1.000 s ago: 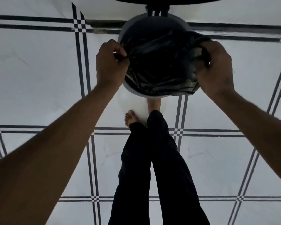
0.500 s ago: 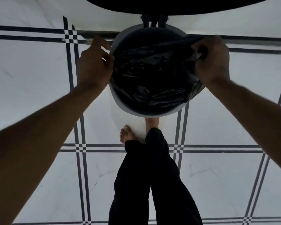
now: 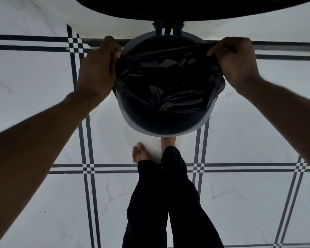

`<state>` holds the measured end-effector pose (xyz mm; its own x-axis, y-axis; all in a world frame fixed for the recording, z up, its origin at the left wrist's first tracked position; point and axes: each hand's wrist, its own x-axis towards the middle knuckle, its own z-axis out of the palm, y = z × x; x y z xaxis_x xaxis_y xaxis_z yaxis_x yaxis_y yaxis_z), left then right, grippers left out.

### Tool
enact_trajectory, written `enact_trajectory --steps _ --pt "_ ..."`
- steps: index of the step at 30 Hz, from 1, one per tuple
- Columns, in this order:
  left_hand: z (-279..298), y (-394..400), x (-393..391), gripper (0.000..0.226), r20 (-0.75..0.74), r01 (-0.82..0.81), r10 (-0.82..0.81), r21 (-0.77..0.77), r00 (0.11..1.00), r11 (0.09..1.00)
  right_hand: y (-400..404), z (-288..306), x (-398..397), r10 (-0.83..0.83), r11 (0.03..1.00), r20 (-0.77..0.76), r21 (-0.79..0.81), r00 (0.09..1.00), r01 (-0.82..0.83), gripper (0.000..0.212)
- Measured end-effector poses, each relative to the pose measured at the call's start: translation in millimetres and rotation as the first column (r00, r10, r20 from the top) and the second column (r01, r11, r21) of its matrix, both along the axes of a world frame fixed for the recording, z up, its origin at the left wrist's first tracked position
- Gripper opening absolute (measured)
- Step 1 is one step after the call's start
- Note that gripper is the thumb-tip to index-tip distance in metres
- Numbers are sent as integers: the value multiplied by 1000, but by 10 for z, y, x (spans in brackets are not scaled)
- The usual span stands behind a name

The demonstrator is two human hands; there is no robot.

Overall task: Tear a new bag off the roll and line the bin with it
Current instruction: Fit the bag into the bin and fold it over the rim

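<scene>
Two hands worked at the mouth of the bin (image 3: 166,128), a round tub with a pale rim that stood on the floor (image 3: 25,83) just ahead of the person's bare feet, at 12 o'clock from them. A black bag (image 3: 161,83) lay crumpled inside it, its film glossy and creased, with the upper edge drawn taut straight across the opening from 9 o'clock to 3 o'clock. The left hand (image 3: 97,72) was at the bin's 9 o'clock side, fingers curled and pinched closed on the bag's edge where it met the rim. The right hand (image 3: 234,59) was at the 2 o'clock side, thumb and fingers likewise closed on the bag's edge, holding it up against the rim there. On the 3 o'clock side some of the film already hung over the outside of the rim; at 6 o'clock the rim was bare and the bag sat lower within the tub. Beyond the bin, at 12 o'clock, dark legs (image 3: 166,28) of some furniture rose to a dark rounded top (image 3: 195,8); what it was could not be told. Black trousers (image 3: 168,203) covered the legs, and white tiles with dark double lines made up the floor.
</scene>
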<state>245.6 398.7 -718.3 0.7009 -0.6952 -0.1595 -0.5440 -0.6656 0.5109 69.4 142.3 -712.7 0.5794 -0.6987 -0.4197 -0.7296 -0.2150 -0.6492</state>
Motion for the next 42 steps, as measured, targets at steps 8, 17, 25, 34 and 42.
enact_trajectory --steps 8,17,25,34,42 --pt "102 -32 36 42 -142 230 -225 18 964 973 -36 -21 -94 83 997 34 -6 996 -82 15" --pt "-1 -86 60 35 -32 205 -205 -19 978 979 -68 -36 -113 179 977 -68 -104 981 -186 22" --pt "-109 -187 78 21 -81 -129 120 -121 990 984 -54 -24 -64 125 982 5 -141 992 -123 25" --pt "-146 -247 97 13 -372 -431 343 -185 863 883 -14 -28 -142 71 997 121 34 990 -76 13" --pt "-133 -157 -42 23 -112 -278 276 -4 955 961 61 -1 -356 35 953 178 291 983 -87 13"
